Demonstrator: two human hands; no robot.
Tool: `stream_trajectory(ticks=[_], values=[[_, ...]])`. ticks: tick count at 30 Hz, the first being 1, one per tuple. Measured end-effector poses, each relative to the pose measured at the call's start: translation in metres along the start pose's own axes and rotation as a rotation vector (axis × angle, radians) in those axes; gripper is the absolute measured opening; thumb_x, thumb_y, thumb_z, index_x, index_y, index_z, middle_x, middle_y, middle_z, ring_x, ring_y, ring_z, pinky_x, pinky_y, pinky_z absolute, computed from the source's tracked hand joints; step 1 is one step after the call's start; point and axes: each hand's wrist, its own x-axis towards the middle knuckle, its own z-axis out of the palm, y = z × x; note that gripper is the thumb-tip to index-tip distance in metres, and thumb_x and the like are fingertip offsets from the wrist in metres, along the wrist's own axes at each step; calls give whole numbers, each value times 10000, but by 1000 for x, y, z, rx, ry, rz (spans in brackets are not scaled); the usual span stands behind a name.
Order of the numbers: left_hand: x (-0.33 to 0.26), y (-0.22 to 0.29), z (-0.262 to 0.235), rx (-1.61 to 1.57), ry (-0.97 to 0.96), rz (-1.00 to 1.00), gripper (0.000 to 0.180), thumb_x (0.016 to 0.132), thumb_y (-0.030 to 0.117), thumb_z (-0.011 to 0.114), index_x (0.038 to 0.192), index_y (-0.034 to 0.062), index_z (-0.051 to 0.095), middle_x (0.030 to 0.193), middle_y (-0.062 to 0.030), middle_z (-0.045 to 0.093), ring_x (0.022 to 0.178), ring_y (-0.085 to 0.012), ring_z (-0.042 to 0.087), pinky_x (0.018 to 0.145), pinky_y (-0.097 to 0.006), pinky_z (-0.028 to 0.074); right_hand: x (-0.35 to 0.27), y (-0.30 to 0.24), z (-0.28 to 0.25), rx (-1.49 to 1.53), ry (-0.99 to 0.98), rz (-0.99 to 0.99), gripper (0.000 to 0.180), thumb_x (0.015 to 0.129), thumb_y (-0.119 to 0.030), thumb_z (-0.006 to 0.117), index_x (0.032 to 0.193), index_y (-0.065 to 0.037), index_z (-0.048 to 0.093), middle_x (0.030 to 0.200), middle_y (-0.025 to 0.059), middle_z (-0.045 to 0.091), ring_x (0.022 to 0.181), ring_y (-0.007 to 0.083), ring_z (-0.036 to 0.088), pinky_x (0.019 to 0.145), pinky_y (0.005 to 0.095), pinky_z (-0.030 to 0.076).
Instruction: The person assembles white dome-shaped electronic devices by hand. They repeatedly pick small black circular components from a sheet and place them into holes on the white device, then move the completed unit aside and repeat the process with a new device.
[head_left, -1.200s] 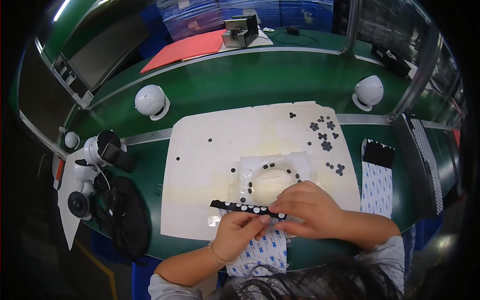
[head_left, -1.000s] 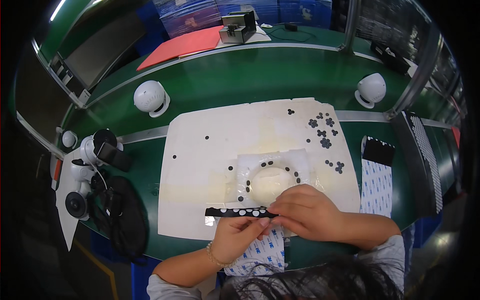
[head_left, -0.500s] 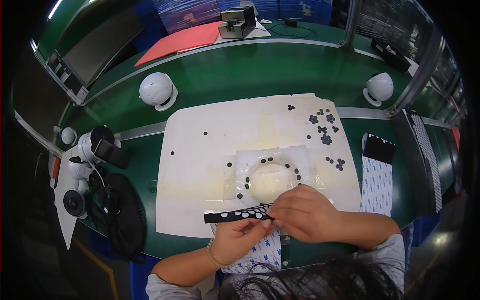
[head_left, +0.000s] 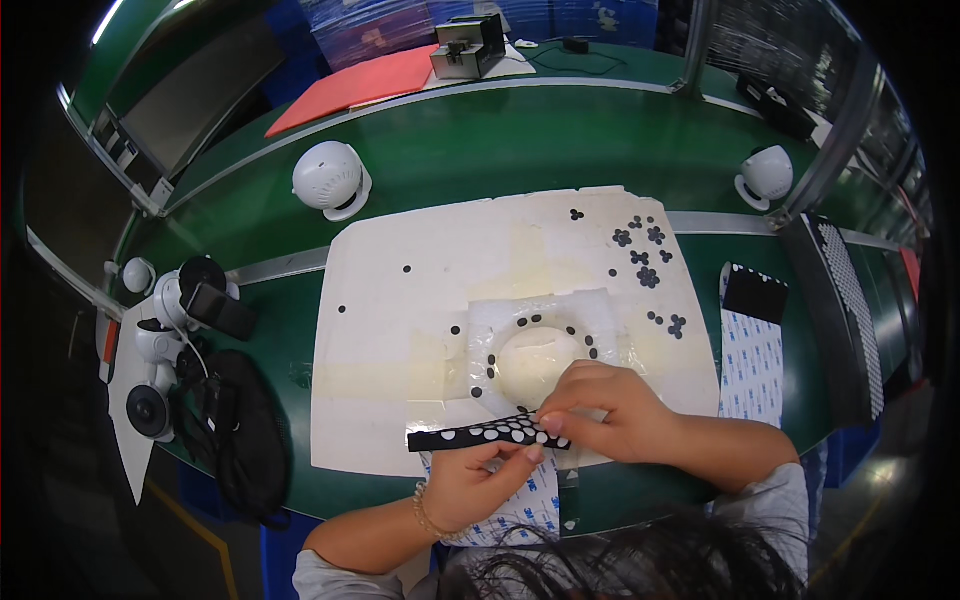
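Observation:
My left hand [head_left: 475, 488] grips a sheet of black die-cut adhesive pads [head_left: 430, 441], thumb against its right part. The sheet's black upper strip is folded over and shows rows of white round holes. Below it hangs the printed white backing paper [head_left: 535, 500]. At the strip's right end, my right hand [head_left: 612, 408] has its thumb and forefinger pinched together; whether a pad is between them is too small to tell. Just beyond lies a pale round dome [head_left: 540, 362] on a clear-wrapped white square pad [head_left: 590, 308]. Several small black dots [head_left: 491, 374] ring the dome.
A large white board [head_left: 380, 380] lies under the work, with clusters of black dots [head_left: 648, 277] at its far right. White cameras [head_left: 328, 178] stand behind. Another sheet with printed backing [head_left: 752, 360] and a long black box [head_left: 835, 320] lie right; a black bag [head_left: 250, 430] lies left.
My right hand has lifted slightly and its fingers have shifted, uncovering the strip's right end and more holes. The left hand keeps its grip. The view has shifted a little.

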Motion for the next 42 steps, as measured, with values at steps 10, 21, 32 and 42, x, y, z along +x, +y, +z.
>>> stream_trajectory(ticks=[10,21,32,42], values=[[5,0,-4,127,-29,157,153,795,121,630,844,-22,656,702,-8,626,615,-33,541,548,-185,448,-4,-11,-17,242,114,173,126,769,-56,614,891,-33,633,841,82,637,816,188,607,744,271,459],[5,-18,4,259,-115,300,183,836,170,563,927,20,615,645,-17,585,562,-84,535,537,-220,439,-1,-20,12,-53,-50,23,438,766,-113,618,1178,-82,470,974,79,603,968,236,552,797,320,455],[7,36,-33,642,274,1096,418,621,228,770,939,24,591,772,-56,604,628,-152,563,569,-275,435,-4,-18,-11,-35,8,98,516,749,-80,638,1217,-122,427,902,80,620,825,244,602,731,321,476],[20,26,-31,525,-90,470,211,765,185,643,911,38,606,818,-101,605,712,-242,583,633,-313,467,34,-13,-27,-66,-180,69,503,758,-178,635,1211,-92,434,992,118,587,937,276,550,802,353,430]])
